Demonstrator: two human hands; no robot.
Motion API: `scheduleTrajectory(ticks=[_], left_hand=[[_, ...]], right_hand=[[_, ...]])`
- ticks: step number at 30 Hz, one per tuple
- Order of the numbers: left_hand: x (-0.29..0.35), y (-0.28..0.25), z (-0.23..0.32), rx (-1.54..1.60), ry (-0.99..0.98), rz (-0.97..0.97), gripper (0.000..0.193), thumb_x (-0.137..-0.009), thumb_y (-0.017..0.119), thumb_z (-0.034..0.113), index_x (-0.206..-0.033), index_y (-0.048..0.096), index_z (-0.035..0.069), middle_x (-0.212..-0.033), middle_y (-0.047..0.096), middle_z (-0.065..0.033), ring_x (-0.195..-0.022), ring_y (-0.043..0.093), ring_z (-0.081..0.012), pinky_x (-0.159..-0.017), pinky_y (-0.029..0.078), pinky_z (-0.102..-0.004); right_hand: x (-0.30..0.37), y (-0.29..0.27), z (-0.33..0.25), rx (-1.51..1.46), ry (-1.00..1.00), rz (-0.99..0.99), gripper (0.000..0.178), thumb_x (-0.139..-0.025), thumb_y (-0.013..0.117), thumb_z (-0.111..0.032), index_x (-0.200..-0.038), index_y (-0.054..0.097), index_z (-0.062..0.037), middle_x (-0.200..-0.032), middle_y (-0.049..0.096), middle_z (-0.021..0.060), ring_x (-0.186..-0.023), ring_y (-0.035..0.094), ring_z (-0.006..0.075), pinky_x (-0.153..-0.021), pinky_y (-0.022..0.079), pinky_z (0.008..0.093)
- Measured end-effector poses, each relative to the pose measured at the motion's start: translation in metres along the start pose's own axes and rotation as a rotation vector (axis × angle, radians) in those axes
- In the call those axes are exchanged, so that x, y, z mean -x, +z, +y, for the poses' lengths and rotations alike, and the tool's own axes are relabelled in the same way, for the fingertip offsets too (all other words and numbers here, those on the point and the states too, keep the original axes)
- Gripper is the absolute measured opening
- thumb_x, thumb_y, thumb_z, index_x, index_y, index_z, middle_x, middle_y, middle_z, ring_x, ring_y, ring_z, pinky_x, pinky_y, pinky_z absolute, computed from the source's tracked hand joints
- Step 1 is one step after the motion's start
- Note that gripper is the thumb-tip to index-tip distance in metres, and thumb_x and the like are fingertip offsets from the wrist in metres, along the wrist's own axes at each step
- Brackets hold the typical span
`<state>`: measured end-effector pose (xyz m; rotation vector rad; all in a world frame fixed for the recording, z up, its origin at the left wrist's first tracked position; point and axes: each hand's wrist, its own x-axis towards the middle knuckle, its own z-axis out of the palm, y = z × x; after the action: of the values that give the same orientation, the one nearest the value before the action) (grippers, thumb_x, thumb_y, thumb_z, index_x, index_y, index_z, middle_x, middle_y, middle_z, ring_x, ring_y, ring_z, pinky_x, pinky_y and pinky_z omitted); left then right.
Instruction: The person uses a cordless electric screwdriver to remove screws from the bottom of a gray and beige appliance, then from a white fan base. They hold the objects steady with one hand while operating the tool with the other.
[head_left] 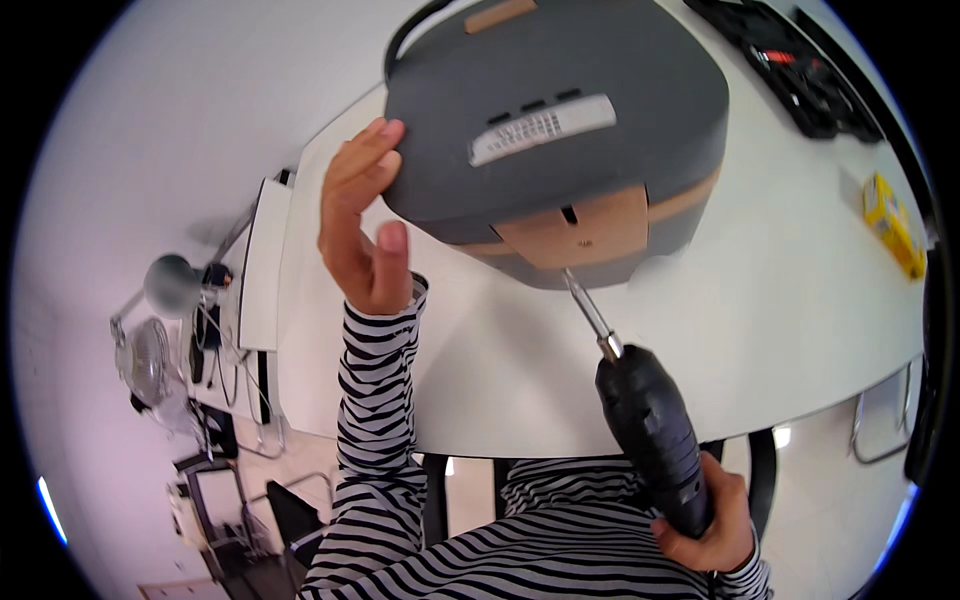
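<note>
The right hand (715,522) clamped the black cylindrical power screwdriver (650,420) — best kept straight and steady — while the splayed left hand (365,225) braced the rounded grey-and-tan box (620,70).

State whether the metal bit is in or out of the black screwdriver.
In: the metal bit juts from the front end of the black screwdriver, which the right hand grips.

Bright, diffuse light — soft shadow (475,345) on the bench (790,290); 2 bluish glare streaks (52,510) low where edges curve into black.
</note>
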<state>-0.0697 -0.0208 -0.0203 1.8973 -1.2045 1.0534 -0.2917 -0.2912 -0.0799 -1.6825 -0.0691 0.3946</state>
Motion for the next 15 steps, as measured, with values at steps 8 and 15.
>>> scheduleTrajectory(ticks=[8, 15], left_hand=[[0.002, 0.006, 0.012, 0.017, -0.034, 0.031, 0.033, -0.087, 0.035, 0.019, -0.093, 0.056, -0.005, -0.103, 0.058, -0.0199, -0.097, 0.053, -0.0273, -0.095, 0.033, -0.0401], [-0.002, 0.004, 0.012, 0.037, -0.036, 0.087, 0.024, -0.084, 0.039, 0.011, -0.089, 0.056, -0.006, -0.098, 0.059, -0.0182, -0.093, 0.054, -0.0271, -0.088, 0.038, -0.0369]], right_hand=[[0.015, 0.049, 0.016, -0.158, 0.017, 0.163, 0.041, -0.059, 0.067, -0.015, -0.091, 0.050, 0.0047, -0.058, 0.053, 0.0082, -0.045, 0.050, 0.0154, -0.048, 0.042, 0.0252], [0.015, 0.057, 0.003, -0.170, 0.006, 0.179, 0.041, -0.060, 0.066, -0.014, -0.092, 0.049, 0.0041, -0.059, 0.052, 0.0061, -0.046, 0.048, 0.0132, -0.048, 0.041, 0.0246]])
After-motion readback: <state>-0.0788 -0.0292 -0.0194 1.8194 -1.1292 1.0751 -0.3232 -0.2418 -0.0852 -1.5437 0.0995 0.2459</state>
